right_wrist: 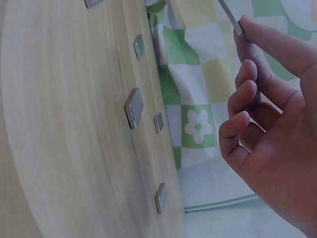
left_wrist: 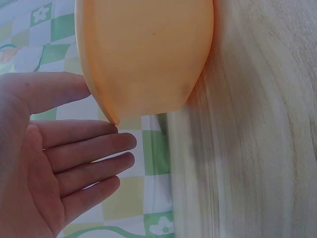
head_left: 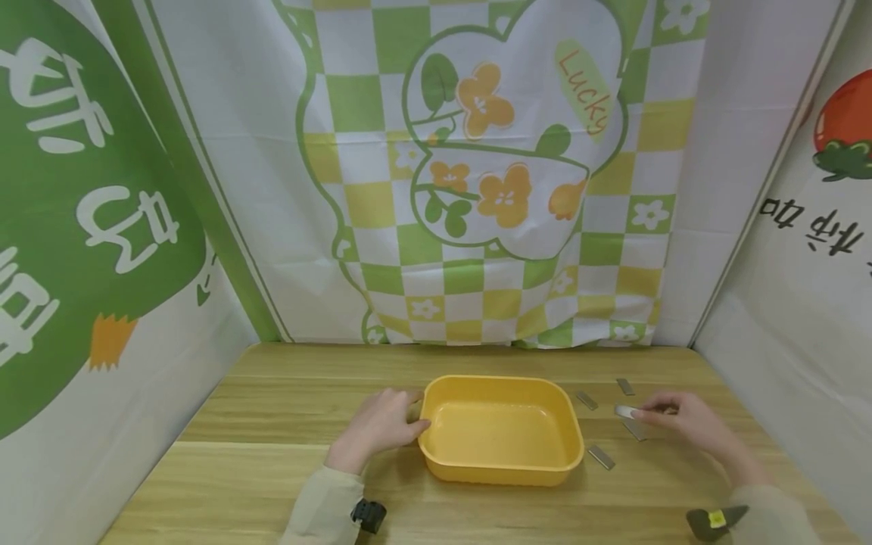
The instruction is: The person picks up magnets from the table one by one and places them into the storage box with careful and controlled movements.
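A yellow rectangular basin stands on the wooden table, its inside showing no contents. My left hand holds its left rim, thumb over the edge. In the left wrist view, the hand's index fingertip touches the rim corner of the basin, and the other fingers extend fairly straight beside it. To the right of the basin, my right hand pinches a small flat grey metallic rectangle between thumb and index finger. In the right wrist view the remaining fingers of that hand are curled, touching nothing.
Several similar grey rectangles lie on the table right of the basin: one near its front corner, one farther back, one at the back, one below the held piece. A checked curtain hangs behind; printed cloth flanks both sides.
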Motion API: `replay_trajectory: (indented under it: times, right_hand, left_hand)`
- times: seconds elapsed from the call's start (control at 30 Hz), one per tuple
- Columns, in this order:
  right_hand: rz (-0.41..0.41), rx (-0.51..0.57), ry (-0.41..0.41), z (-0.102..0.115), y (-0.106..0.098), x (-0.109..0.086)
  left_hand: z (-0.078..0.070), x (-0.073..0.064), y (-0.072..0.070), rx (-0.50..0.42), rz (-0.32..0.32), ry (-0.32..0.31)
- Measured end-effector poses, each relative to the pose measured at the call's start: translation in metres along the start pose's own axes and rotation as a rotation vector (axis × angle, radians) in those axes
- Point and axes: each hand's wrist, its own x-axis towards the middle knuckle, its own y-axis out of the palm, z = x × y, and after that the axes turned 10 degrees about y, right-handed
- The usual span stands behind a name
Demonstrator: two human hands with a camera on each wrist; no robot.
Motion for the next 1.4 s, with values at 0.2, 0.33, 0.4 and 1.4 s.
replay_trajectory:
  times: [0.2, 0.33, 0.4, 1.4]
  right_hand:
    - [0.018, -0.002, -0.013, 0.007, 0.002, 0.006]
    - [0.026, 0.012, -0.016, 0.013, 0.004, 0.009]
    - [0.031, 0.025, -0.027, 0.015, 0.005, 0.01]
    - [0.171, 0.083, -0.123, 0.046, 0.022, 0.043]
  left_hand:
    - [0.001, 0.0, 0.0, -0.002, -0.001, -0.001]
    - [0.001, 0.0, 0.001, -0.004, -0.009, 0.009]
    - [0.001, 0.0, 0.001, -0.006, -0.004, 0.006]
    - [0.001, 0.0, 0.001, -0.039, 0.001, -0.003]
